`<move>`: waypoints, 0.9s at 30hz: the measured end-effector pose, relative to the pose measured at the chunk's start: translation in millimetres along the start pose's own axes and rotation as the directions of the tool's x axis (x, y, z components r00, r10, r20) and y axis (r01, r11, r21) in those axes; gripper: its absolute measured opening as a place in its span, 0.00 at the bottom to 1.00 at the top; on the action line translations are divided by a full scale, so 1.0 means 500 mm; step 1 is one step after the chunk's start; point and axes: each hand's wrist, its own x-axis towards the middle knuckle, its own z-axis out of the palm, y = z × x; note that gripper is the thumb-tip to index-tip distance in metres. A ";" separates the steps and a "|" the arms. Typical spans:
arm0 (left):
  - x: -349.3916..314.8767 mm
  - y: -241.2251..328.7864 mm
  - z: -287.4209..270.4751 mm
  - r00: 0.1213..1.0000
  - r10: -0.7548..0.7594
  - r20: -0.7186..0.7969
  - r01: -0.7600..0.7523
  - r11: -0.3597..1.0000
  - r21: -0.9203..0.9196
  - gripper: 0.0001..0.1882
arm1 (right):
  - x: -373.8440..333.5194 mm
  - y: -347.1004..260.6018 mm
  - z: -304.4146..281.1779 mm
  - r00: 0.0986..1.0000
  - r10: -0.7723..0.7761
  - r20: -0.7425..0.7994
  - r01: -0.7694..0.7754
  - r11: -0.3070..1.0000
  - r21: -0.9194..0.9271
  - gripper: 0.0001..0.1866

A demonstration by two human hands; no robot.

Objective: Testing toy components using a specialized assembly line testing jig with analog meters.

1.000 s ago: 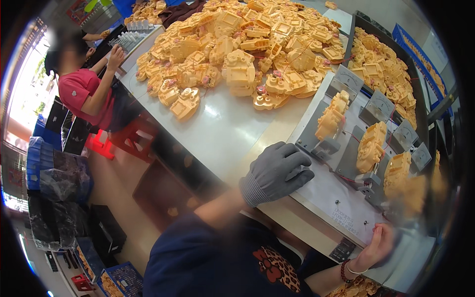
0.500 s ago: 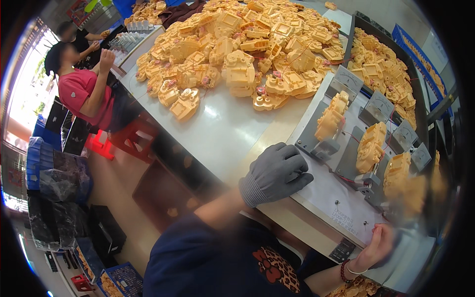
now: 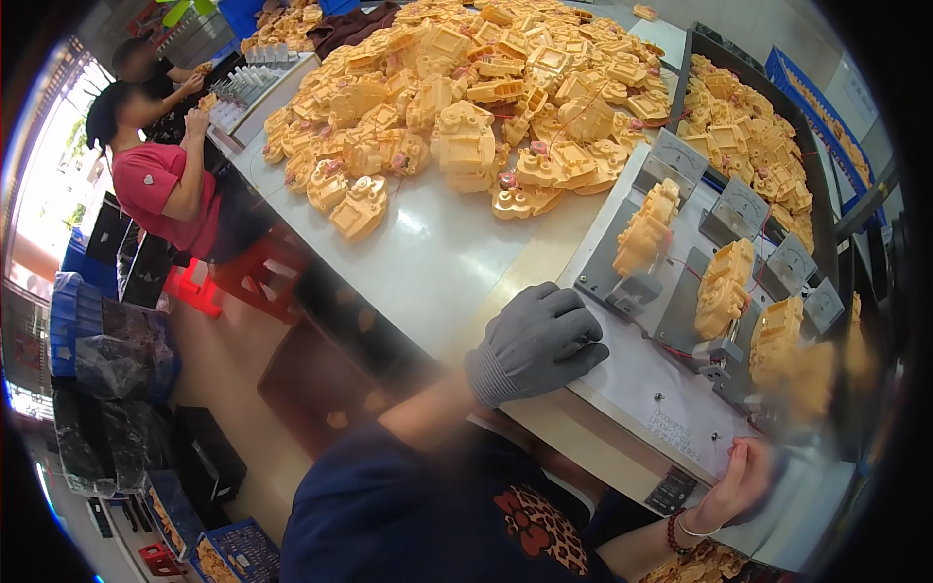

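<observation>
Daylit workroom around a red plastic stool [image 3: 260, 280]
Left of the stool, a tall window [image 3: 41, 180] glares white, patches of greenery showing through; smooth beige floor [image 3: 222, 361] stretches nearer than the stool; to its right, a long, white-topped worktable [image 3: 413, 260] shines softly with reflected light.

The glove [image 3: 539, 340] is matt knitted cloth with a ribbed cuff [image 3: 493, 377]; to its right are a smooth, paper-like sheet [image 3: 646, 389], dull metal brackets [image 3: 637, 290] and meters [image 3: 677, 155] with glossy, clear covers. Beyond the glove, housings [image 3: 466, 141] of smooth, faintly shiny plastic lie on a glossy tabletop [image 3: 428, 262], while well left of the glove is crinkled, shiny plastic film [image 3: 121, 358].
</observation>
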 end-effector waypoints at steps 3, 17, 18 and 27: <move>0.000 -0.001 0.000 1.000 0.014 -0.007 -0.013 1.000 0.006 0.09 | -0.002 0.003 0.000 1.000 0.004 -0.008 -0.004 1.000 0.006 0.07; -0.002 -0.006 0.007 0.999 0.038 -0.039 -0.037 0.999 0.039 0.10 | -0.002 0.000 0.001 1.000 0.020 -0.017 -0.020 1.000 0.012 0.06; -0.002 -0.005 0.006 0.998 0.039 -0.039 -0.037 0.999 0.039 0.10 | -0.002 0.001 0.001 1.000 0.019 -0.015 -0.019 1.000 0.013 0.06; -0.003 -0.005 0.007 0.999 0.031 -0.040 -0.030 0.999 0.044 0.09 | -0.002 0.001 0.000 1.000 0.030 -0.007 -0.030 1.000 0.009 0.06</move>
